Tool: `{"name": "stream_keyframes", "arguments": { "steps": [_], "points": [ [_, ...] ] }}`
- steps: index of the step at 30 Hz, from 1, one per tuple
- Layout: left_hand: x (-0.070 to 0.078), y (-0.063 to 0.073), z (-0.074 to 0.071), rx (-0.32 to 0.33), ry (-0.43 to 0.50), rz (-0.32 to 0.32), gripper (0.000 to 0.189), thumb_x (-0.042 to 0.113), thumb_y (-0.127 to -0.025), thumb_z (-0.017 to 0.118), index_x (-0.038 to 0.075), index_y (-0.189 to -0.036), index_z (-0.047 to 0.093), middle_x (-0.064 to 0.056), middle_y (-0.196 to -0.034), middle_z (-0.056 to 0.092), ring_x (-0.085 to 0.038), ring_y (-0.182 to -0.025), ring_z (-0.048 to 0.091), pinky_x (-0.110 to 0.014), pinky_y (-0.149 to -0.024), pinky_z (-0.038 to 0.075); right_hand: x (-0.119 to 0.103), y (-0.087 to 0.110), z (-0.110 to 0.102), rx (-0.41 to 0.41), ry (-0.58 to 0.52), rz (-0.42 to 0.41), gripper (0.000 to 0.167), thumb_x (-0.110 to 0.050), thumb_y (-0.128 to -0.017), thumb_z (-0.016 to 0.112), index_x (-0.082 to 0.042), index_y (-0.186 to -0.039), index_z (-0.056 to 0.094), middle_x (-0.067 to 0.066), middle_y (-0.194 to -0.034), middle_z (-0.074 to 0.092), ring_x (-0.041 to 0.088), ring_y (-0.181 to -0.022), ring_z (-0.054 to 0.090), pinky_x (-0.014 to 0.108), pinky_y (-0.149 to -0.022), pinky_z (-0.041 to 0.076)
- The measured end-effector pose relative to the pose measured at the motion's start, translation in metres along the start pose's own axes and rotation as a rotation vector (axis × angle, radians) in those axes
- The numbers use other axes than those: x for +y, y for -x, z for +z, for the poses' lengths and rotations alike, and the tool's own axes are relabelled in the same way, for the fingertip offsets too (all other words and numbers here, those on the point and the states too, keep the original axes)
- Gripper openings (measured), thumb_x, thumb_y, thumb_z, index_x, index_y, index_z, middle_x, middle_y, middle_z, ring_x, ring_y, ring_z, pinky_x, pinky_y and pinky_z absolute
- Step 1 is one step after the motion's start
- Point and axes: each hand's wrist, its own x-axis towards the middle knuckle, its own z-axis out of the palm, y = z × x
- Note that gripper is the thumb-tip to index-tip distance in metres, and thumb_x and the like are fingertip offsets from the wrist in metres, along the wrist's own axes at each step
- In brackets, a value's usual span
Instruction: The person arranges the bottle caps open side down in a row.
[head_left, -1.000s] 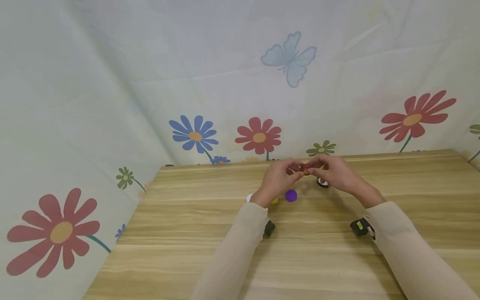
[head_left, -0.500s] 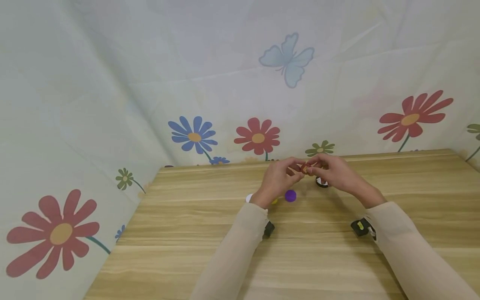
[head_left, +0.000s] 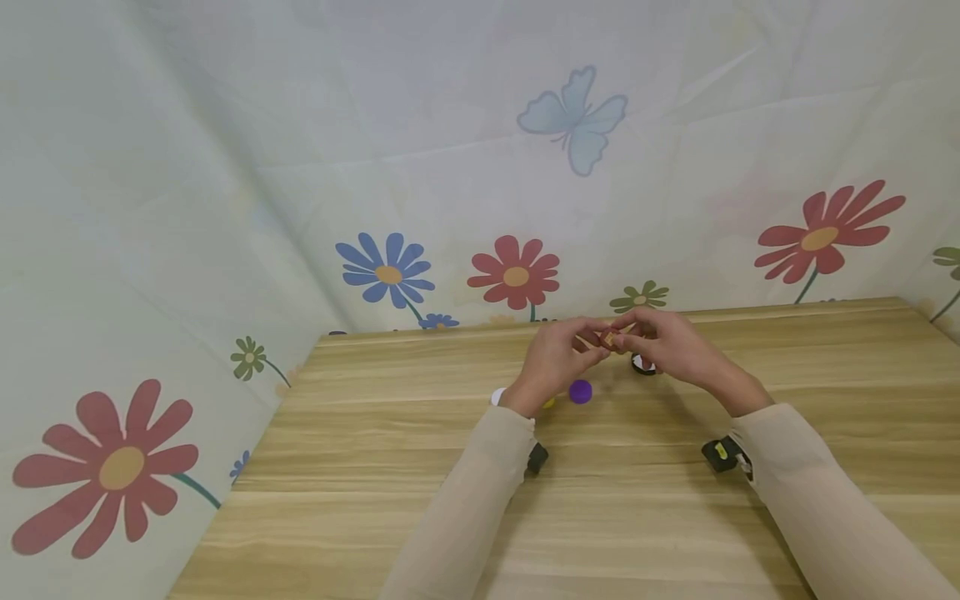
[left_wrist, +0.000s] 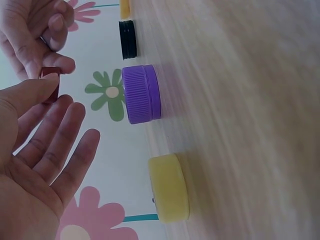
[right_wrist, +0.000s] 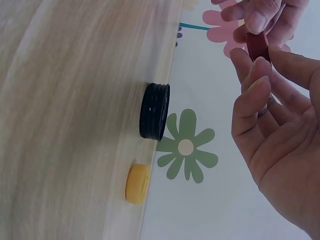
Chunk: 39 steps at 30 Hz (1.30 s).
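Observation:
Above the far part of the table, a small dark red cap (head_left: 609, 338) is pinched between the fingertips of both hands. My left hand (head_left: 557, 357) holds it from the left with thumb and fingers, its other fingers spread in the left wrist view. From the other side my right hand (head_left: 678, 350) grips it, as the right wrist view also shows the red cap (right_wrist: 258, 47) edge-on. Below the hands lie a purple bottle cap (left_wrist: 141, 94) and a black cap (right_wrist: 154, 111). A yellow cap (left_wrist: 169, 188) is mostly hidden behind my left wrist in the head view.
A white round cap (head_left: 497, 396) sits left of my left wrist, partly covered. An orange-yellow cap (right_wrist: 137, 184) lies beyond the black one, near the edge of the wooden table (head_left: 622, 517). Flower-printed cloth (head_left: 420, 183) hangs behind the table.
The red cap has turned slightly between the fingers, so a yellowish mark on it now faces the head camera. Both hands stay in nearly the same place.

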Motion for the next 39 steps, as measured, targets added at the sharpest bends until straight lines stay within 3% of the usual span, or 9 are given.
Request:
{"name": "stream_keyframes", "arguments": {
  "steps": [9, 22, 28, 39],
  "points": [
    [0.0003, 0.0004, -0.0006, -0.007, 0.026, 0.002, 0.036, 0.019, -0.097, 0.081, 0.016, -0.133, 0.075, 0.003, -0.108, 0.079, -0.007, -0.088, 0.072, -0.015, -0.076, 0.054, 0.004, -0.0001, -0.001, -0.019, -0.012, 0.003, 0.028, -0.024, -0.106, 0.069, -0.007, -0.129, 0.071, 0.015, -0.097, 0.073, 0.026, -0.065, 0.059, 0.032, -0.052, 0.049],
    [0.0016, -0.0016, -0.0002, -0.037, 0.008, -0.007, 0.026, 0.02, -0.099, 0.08, 0.014, -0.124, 0.078, 0.002, -0.115, 0.078, -0.007, -0.092, 0.071, -0.014, -0.078, 0.052, 0.0059, -0.0004, -0.0024, -0.04, 0.01, -0.028, 0.031, -0.011, -0.101, 0.075, -0.001, -0.129, 0.069, 0.011, -0.104, 0.072, 0.031, -0.08, 0.067, 0.033, -0.062, 0.054],
    [0.0015, -0.0007, -0.0015, -0.053, 0.005, -0.017, 0.027, 0.022, -0.098, 0.08, 0.014, -0.124, 0.079, 0.002, -0.114, 0.078, -0.008, -0.092, 0.071, -0.015, -0.078, 0.052, 0.005, -0.0001, -0.0027, -0.029, 0.0, -0.029, 0.026, -0.011, -0.1, 0.076, -0.002, -0.124, 0.072, 0.013, -0.111, 0.071, 0.031, -0.079, 0.067, 0.035, -0.063, 0.056],
    [0.0003, 0.0005, -0.0013, -0.083, 0.026, -0.031, 0.029, 0.023, -0.098, 0.081, 0.014, -0.125, 0.079, 0.005, -0.105, 0.079, -0.006, -0.089, 0.069, -0.017, -0.078, 0.053, 0.0057, -0.0004, -0.0036, -0.019, 0.049, -0.063, 0.022, -0.007, -0.096, 0.08, -0.002, -0.116, 0.074, 0.009, -0.105, 0.073, 0.02, -0.074, 0.062, 0.03, -0.06, 0.051]
  ]
}}
